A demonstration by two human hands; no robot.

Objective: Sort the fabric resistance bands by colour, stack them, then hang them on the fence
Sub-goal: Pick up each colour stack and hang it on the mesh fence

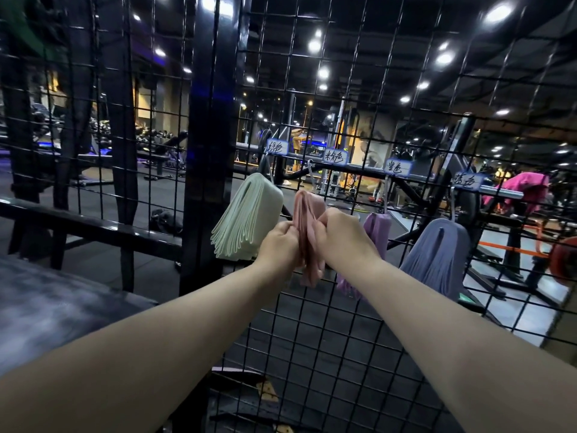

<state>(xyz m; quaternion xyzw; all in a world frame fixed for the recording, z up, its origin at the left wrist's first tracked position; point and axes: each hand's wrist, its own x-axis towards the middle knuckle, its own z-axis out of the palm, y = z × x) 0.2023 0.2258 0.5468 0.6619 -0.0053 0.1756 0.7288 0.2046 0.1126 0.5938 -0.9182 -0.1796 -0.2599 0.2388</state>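
Hanging stage, from the look of it. Both hands are up at the wire fence (312, 323), working the pink bands (307, 204), which hang off a metal hook (310, 175) near frame centre.

The left grip (279, 242) is curled tight on the bunch from its 9 o'clock side, and the right grip (342, 232) is curled on it from 3 o'clock. So both fists are closed on the same pink stack, knuckles toward the camera. My guess is they're squeezing the loops together so the stack sits square on the hook instead of fanning out. I can't tell if every loop is actually over the hook, since the hands hide that bit.

The other colours look done:
- green bands (246, 220) at 9 o'clock of the pink, a neat flat stack
- purple bands (377, 226) at 3 o'clock, partly behind the right wrist
- blue bands (437, 251) further out, around 4 o'clock

Each bunch has a handwritten label on the mesh at about its 12 to 1 o'clock. The pink one's label (335, 156) sits just above its hook, which is presumably why each colour goes where it does.

Pink looks like the last one needing tidying. The risk is a loop slipping off when the hands let go.
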